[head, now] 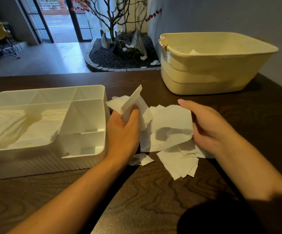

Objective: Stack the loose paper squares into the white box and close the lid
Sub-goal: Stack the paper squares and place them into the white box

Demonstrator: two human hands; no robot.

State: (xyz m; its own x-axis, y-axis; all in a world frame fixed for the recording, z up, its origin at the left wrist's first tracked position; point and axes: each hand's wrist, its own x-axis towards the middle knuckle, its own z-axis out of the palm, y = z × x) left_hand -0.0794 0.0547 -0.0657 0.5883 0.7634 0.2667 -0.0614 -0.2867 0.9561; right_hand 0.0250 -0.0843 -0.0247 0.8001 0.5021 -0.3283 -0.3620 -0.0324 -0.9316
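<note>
A pile of loose white paper squares (pixel 170 129) lies on the dark wooden table between my hands. My left hand (pixel 122 132) grips a few squares (pixel 133 102) that stick up above its fingers. My right hand (pixel 209 125) holds the right side of the pile, its thumb on top of a sheet. The white box (pixel 101 119) stands open at the left, divided into compartments, and its large left compartment holds white paper (pixel 27 125). More squares (pixel 179 164) lie near the table's front, and a small crumpled piece (pixel 141 159) sits by my left wrist.
A cream plastic tub (pixel 209 73) stands at the back right of the table with a bit of paper inside. Beyond the table's far edge are a rock garden with a bare tree (pixel 120 48) and glass doors.
</note>
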